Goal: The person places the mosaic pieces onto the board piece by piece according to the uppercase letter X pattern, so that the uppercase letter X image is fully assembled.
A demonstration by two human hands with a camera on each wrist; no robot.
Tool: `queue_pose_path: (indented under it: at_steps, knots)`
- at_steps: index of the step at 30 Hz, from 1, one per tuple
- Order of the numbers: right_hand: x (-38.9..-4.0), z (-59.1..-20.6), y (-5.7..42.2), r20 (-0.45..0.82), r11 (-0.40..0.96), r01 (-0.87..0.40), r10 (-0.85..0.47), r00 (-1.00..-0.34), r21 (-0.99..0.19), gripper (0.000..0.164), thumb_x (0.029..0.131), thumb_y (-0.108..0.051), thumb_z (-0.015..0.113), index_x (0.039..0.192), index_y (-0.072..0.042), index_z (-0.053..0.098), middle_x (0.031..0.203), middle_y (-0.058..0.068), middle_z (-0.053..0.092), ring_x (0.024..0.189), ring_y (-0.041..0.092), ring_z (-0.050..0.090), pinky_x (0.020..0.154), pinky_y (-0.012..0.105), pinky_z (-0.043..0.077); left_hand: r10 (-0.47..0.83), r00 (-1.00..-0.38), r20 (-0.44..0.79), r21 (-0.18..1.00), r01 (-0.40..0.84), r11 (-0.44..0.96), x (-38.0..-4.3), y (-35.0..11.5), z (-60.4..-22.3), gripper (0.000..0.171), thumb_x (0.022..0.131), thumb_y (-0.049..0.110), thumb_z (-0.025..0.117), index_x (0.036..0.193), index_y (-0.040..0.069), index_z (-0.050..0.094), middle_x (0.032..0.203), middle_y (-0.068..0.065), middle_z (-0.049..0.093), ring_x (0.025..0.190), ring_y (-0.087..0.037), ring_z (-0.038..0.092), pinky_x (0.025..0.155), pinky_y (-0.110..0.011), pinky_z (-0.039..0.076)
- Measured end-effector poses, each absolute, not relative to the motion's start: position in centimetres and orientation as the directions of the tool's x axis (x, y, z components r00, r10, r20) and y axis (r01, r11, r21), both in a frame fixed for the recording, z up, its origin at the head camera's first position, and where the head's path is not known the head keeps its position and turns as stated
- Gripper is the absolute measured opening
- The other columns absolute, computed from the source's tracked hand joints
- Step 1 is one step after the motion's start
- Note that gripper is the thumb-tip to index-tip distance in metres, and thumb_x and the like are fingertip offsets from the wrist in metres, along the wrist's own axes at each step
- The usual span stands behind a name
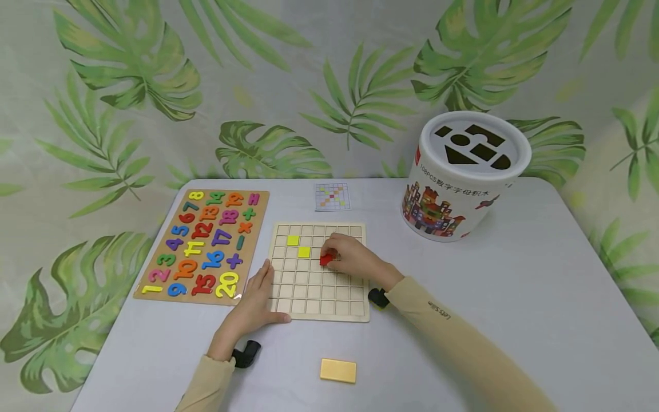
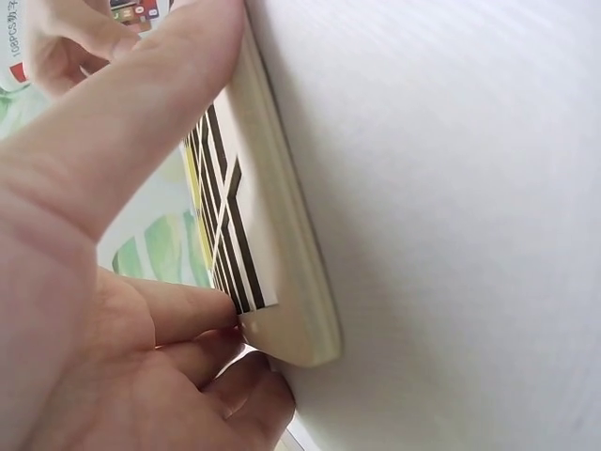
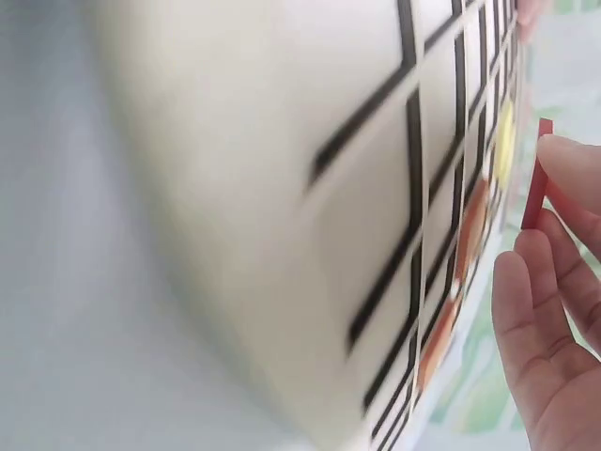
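A wooden grid board (image 1: pixel 320 317) lies on the table. My left hand (image 1: pixel 254 300) rests at its near left corner, straight fingers along the left side and thumb by the front edge. My right hand (image 1: pixel 355 257) pinches a thin red tile (image 1: pixel 326 261) between thumb and fingers, over the middle of the grid. The right wrist view shows this red tile (image 3: pixel 537 178) tilted, close over the board. Two yellow tiles (image 1: pixel 293 240) sit diagonally in upper left cells. Orange tiles (image 3: pixel 472 225) show on the board in the right wrist view; the right hand hides them from the head view.
Left of the board lies a number puzzle tray (image 1: pixel 261 209) with colourful digits. A small pattern card (image 1: pixel 332 197) lies behind the grid. A white bucket (image 1: pixel 458 189) with shaped lid holes stands at the back right. In front lies a pale yellow block (image 1: pixel 338 371).
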State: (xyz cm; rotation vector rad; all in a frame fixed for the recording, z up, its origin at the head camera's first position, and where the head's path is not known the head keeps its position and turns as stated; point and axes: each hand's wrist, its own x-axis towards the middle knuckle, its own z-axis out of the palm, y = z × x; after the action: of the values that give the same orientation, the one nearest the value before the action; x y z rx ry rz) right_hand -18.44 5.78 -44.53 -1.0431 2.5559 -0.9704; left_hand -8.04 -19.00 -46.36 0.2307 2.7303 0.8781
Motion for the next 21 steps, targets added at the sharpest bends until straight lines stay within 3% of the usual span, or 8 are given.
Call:
queue_pose_path:
  at_steps: [10, 21]
  knots:
    - [-18.3, -44.8, 2.8, -0.009, 0.585, -0.572, -0.704, -0.71, -0.575, 0.012, 0.083, -0.002, 0.071, 0.093, -0.008, 0.067, 0.088, 0.0, 0.056, 0.077, 0.014, 0.049, 0.07, 0.025, 0.044, 0.242, -0.95, -0.198, 0.588, 0.083, 0.804, -8.0, -19.3, -46.4, 0.116, 0.071, 0.031, 0.085, 0.147, -0.012, 0.009, 0.157, -0.023, -0.001, 0.14, -0.043, 0.008, 0.108, -0.053, 0.024]
    - [-18.5, -43.6, 5.9, 0.01, 0.54, -0.508, -0.678, -0.735, -0.671, 0.014, 0.085, 0.0, 0.066, 0.097, -0.006, 0.068, 0.087, -0.001, 0.06, 0.078, 0.014, 0.051, 0.069, 0.026, 0.045, 0.244, -0.954, -0.173, 0.593, 0.097, 0.8, -7.9, -19.2, -46.5, 0.115, 0.071, 0.031, 0.085, 0.147, -0.013, 0.01, 0.157, -0.024, 0.001, 0.14, -0.044, 0.009, 0.109, -0.053, 0.023]
